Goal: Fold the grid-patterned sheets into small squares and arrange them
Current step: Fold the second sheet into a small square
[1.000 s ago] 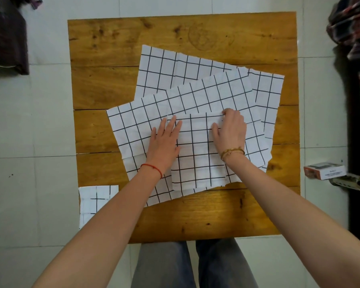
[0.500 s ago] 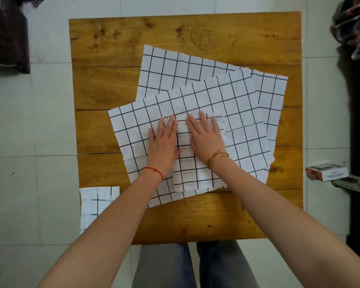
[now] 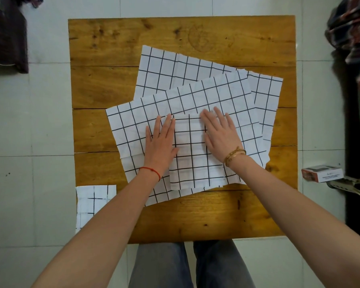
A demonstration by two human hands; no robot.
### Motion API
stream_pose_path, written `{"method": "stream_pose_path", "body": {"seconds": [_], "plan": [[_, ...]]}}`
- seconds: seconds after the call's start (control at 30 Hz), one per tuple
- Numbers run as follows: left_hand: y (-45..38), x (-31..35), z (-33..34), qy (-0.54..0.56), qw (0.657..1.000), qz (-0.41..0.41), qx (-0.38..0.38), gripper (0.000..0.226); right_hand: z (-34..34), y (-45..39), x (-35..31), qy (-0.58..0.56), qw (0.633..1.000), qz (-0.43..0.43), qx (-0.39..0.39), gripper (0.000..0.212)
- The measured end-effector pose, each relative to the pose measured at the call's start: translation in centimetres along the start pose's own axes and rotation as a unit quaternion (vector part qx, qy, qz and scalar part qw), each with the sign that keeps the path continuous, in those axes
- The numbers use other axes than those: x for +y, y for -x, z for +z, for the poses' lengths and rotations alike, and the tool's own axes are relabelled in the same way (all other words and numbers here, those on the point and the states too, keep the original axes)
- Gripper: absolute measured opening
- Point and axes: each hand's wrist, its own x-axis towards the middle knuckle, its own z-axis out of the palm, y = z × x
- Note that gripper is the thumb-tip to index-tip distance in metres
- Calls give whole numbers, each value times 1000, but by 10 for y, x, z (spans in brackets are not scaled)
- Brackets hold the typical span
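A folded grid-patterned sheet (image 3: 192, 156) lies on top of an unfolded grid sheet (image 3: 195, 100) on the wooden table (image 3: 112, 80). Under both lies another unfolded grid sheet (image 3: 175, 67), reaching toward the back right. My left hand (image 3: 160, 142) presses flat on the folded sheet's left edge, fingers together. On the same sheet's right part rests my right hand (image 3: 220, 134), flat with fingers spread. A small folded grid square (image 3: 94, 202) sits at the table's front left corner, partly behind my left forearm.
A small white and red box (image 3: 322, 172) lies on the tiled floor to the right of the table. Dark clothing hangs at the right edge, and a dark object stands at the far left. My legs show below the table's front edge.
My right hand slid left from the folded sheet's right edge to meet the left hand, then moved back to the right across the sheet. The left hand stayed put.
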Motion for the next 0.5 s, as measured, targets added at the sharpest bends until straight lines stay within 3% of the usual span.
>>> {"method": "stream_pose_path", "body": {"seconds": [0.07, 0.17, 0.5], "plan": [[3, 0, 2, 11, 1000, 1, 6, 82, 2, -3, -10, 9, 998, -40, -39, 55], [10, -3, 6, 19, 1000, 3, -3, 69, 8, -4, -16, 9, 996, -24, -90, 57], [96, -5, 40, 8, 998, 56, -13, 59, 3, -1, -30, -1, 991, 13, -134, 63]]}}
